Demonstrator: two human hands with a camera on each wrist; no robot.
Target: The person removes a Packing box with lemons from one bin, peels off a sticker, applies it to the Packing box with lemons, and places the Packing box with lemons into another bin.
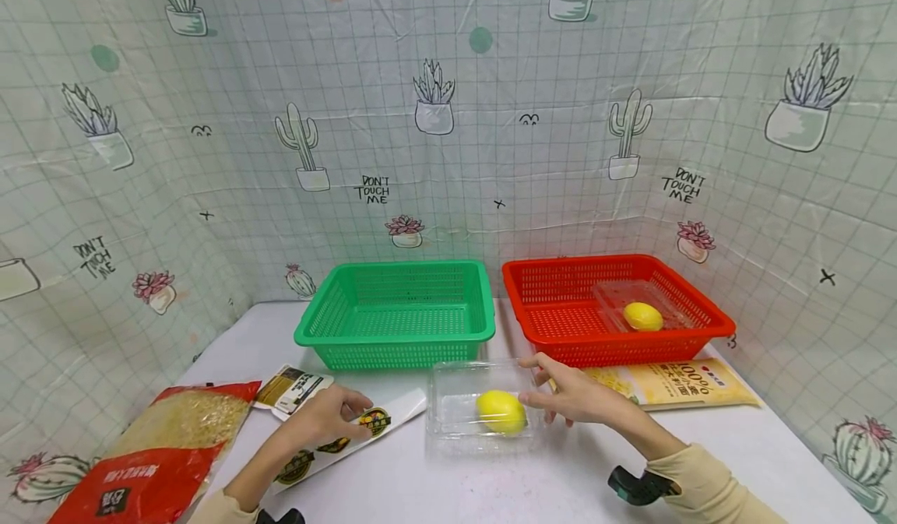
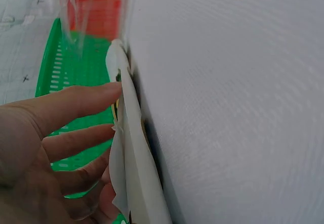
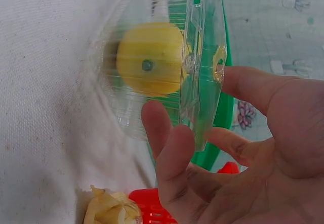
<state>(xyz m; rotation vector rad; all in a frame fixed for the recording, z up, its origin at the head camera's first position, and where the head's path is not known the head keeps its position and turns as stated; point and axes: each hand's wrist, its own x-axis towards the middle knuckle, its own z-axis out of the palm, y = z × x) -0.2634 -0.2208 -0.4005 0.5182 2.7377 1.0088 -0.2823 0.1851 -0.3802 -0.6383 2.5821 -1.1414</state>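
Note:
A clear plastic box (image 1: 448, 413) with its lid down stands on the table, and a yellow lemon (image 1: 501, 413) shows inside it. My right hand (image 1: 571, 392) is at the box's right side, fingers spread. In the right wrist view the thumb (image 3: 248, 85) meets the lid edge, while other fingertips lie close to the side wall. My left hand (image 1: 324, 416) is over a long white packet (image 1: 402, 409) with round dark labels. Seen from the left wrist, its thumb and fingers are spaced apart against or just above the packet's face; exact contact is unclear.
A green basket (image 1: 395, 353) stands behind the box. Beside it, a red basket (image 1: 617, 353) holds another clear box with a lemon (image 1: 642, 317). A yellow pasta bag (image 1: 690, 382) lies at right; a red bag (image 1: 150, 469) and a small brown-and-white packet (image 1: 283, 388) lie at left.

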